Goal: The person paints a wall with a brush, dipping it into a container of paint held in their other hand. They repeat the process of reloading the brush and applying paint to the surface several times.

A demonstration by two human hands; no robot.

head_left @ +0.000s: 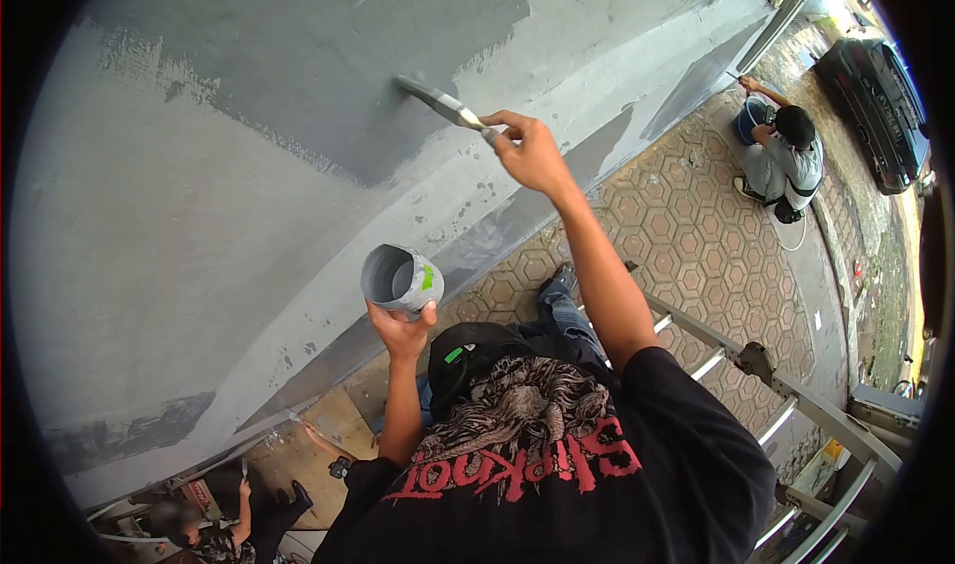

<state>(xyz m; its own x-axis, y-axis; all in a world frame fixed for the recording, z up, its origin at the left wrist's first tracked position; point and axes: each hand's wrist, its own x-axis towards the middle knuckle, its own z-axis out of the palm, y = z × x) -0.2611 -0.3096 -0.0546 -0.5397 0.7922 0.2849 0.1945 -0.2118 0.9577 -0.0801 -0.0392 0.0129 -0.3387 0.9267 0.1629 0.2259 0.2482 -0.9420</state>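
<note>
My right hand (532,154) is closed round the handle of a paintbrush (453,108), its bristles touching the wall (298,77) on a patch of darker grey paint. In my left hand (403,330) is a paint-smeared cup (416,283) with a green sticker, held from below with the fingers round its base. Grey paint coats the inside of the cup. Lighter grey wall surrounds the dark patch, with ragged brush edges between the two.
An aluminium ladder (711,355) stands at my right. On the hexagonal paving (686,216) below, a co-worker (796,156) crouches by a blue bucket (748,121), brushing the wall's foot. Another person (224,534) works at lower left. A dark car (875,111) is parked beyond.
</note>
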